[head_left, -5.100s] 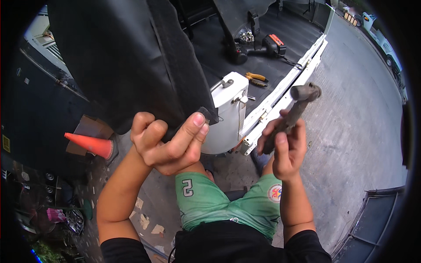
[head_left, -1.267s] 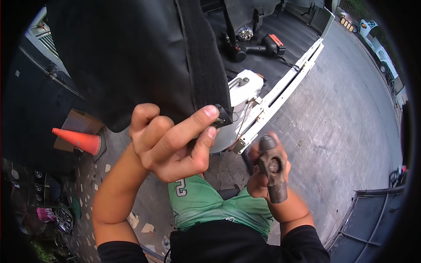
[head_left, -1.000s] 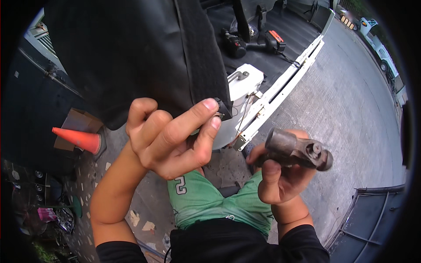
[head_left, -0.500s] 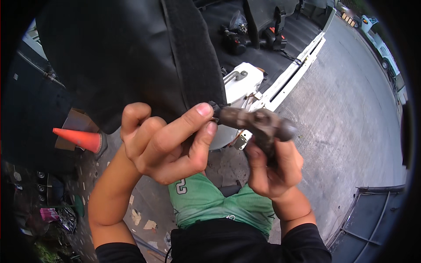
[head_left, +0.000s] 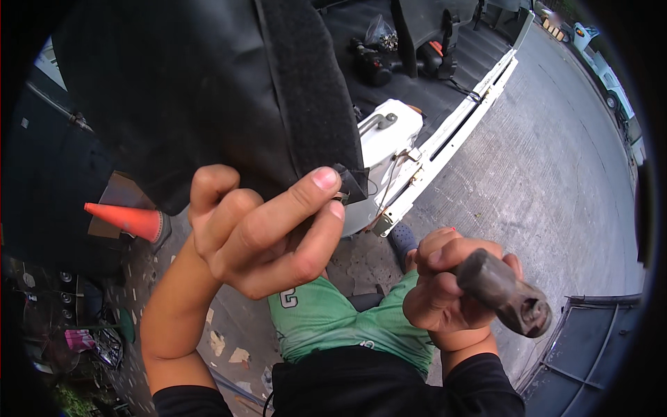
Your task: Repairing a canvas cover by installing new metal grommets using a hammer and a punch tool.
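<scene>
A large black vinyl cover (head_left: 201,83), with a fuzzy strip along its edge, hangs in front of me on the left. My left hand (head_left: 260,233) is closed, thumb and forefinger pinching its lower right corner. A small brass-coloured metal piece (head_left: 340,197) shows at that corner beside the fingertips; its exact kind is hard to make out. Away to the right, my right hand (head_left: 445,278) is wrapped round a hammer, whose worn metal head (head_left: 504,295) points toward me. The hammer's handle is mostly hidden by the fist and the head.
Behind the cover lies a vehicle's black-lined cargo bed (head_left: 479,59) with white side rails (head_left: 458,132). On it are a power drill (head_left: 375,66) and a clear bag of small metal parts (head_left: 382,35). An orange cone (head_left: 125,219) stands at left; a metal gate (head_left: 580,354) is at lower right.
The right hand has drawn the hammer away from the cover's corner, down and to the right, and its head has turned. My left hand keeps its pinch nearly in place.
</scene>
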### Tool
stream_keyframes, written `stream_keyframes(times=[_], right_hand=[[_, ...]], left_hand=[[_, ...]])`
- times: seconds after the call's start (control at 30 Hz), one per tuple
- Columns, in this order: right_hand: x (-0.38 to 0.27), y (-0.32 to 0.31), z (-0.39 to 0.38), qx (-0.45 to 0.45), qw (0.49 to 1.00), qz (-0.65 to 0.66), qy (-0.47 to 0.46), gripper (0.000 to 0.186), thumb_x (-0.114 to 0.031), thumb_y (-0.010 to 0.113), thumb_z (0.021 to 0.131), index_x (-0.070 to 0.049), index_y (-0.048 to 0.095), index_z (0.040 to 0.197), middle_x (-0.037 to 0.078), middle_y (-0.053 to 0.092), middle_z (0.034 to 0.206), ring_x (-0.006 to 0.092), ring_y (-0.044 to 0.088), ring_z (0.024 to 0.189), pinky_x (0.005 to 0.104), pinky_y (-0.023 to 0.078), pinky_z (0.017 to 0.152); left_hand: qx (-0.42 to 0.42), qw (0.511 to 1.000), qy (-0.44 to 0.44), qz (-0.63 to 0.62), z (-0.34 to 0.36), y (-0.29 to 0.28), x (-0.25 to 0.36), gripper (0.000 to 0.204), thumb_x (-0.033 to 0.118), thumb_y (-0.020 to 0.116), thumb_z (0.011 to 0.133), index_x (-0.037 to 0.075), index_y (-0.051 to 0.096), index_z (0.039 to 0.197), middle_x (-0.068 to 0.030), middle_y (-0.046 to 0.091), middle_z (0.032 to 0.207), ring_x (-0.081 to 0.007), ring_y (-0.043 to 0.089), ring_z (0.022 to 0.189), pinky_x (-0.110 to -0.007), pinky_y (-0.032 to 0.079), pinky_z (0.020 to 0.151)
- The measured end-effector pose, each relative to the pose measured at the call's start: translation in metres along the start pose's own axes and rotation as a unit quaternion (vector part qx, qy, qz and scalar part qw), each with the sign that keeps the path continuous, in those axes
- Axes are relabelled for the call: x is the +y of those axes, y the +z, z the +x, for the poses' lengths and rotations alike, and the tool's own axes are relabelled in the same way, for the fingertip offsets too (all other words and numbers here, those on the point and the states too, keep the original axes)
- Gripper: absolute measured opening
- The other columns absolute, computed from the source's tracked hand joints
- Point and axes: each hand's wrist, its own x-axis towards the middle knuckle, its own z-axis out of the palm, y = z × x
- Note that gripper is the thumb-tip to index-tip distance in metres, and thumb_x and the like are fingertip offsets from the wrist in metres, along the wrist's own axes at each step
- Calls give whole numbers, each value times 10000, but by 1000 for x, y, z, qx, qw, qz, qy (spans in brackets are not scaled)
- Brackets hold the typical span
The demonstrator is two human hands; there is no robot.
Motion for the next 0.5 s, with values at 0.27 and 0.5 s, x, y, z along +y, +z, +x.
stream_keyframes(times=[0.27,0.5], right_hand=[[19,2,0,-13,975,-217,-44,487,36,746,879,193,534,1288,283,714,996,314,737,769,376,592,644],[16,-5,-3,-128,973,-191,-16,758,55,644,969,-7,255,1616,308,592,1374,285,707,1077,402,594,911]], left_hand=[[-61,997,-34,-26,0,-14,1,285,90,785,865,221,712,1107,-37,691,1255,-119,517,691,-324,428,664],[-76,996,-46,-15,4,-17,5,337,56,788,852,226,709,1132,-43,678,1277,-128,529,683,-330,430,661]])
